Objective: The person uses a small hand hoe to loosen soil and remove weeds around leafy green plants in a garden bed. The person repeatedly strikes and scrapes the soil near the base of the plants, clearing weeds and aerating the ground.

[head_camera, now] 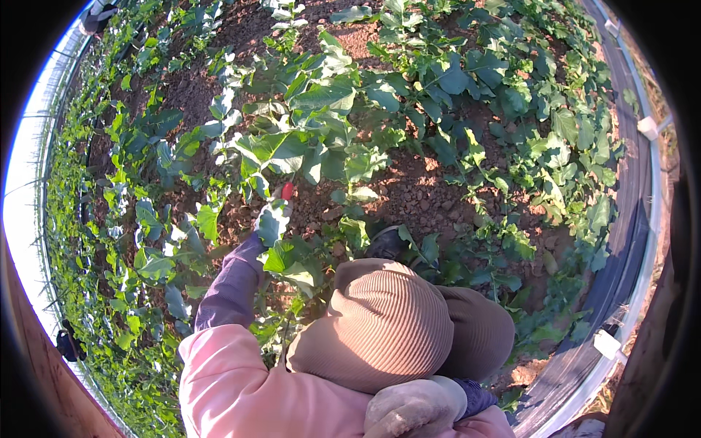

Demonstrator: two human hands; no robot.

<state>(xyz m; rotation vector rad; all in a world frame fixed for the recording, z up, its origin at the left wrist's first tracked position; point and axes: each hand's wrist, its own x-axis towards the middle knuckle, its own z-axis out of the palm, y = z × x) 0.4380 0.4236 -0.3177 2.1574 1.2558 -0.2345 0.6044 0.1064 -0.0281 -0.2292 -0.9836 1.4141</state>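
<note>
My left hand (280, 203), in a pale glove, reaches forward low among broad-leaved green plants (323, 98). A small red object (287, 190), like the end of a handle, sticks out at its fingers; its rest is hidden. One leaf (272, 225) covers much of the glove. My right hand (413, 408), in a soiled whitish glove, is drawn back against my pink top, beside my bent legs in brown corduroy trousers (391, 323). Its fingers are curled and partly cut off by the picture's lower edge, and whether they hold anything is hidden.
Clumpy brown soil (421, 189) shows between the plants. A dark shoe (387, 242) stands before my knee. Black ground sheeting (630, 180) and a pale rail (654, 180) run along the right. At the far upper left is part of another person (98, 19).
</note>
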